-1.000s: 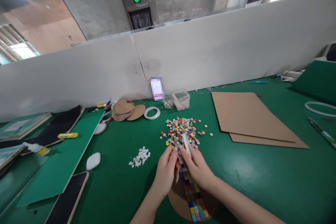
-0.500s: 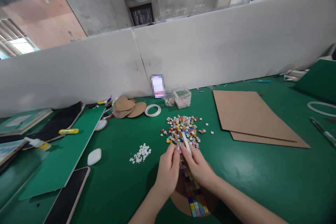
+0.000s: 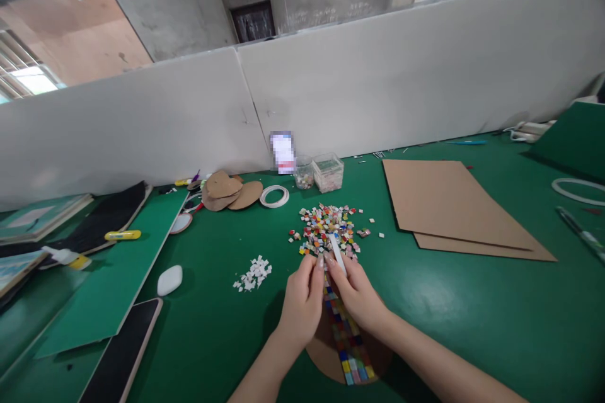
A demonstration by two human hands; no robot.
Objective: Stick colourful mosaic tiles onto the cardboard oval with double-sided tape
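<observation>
My left hand (image 3: pixel 303 296) and my right hand (image 3: pixel 355 293) meet fingertip to fingertip above a round brown board (image 3: pixel 317 359). A narrow white flat strip (image 3: pixel 337 253) juts up from my right hand, held between its fingers. My left thumb and fingers are pinched together; whatever is in them is too small to make out. Rows of coloured mosaic tiles (image 3: pixel 350 343) run down the board under my hands. Just beyond my fingertips lies a loose pile of mixed tiles (image 3: pixel 326 223). White tile pieces (image 3: pixel 255 274) are heaped to the left.
Behind the pile stand clear tubs (image 3: pixel 328 175) and a propped phone (image 3: pixel 282 152). Brown boards (image 3: pixel 449 201) lie to the right. A white case (image 3: pixel 170 280), a dark phone (image 3: pixel 123 352) and a green board (image 3: pixel 118 289) are at left, with cardboard rounds (image 3: pixel 221 186) and coiled white cord (image 3: pixel 274 196) further back.
The whole view has shifted very slightly. My hands stay together in nearly the same place, with the white strip still in the right one.
</observation>
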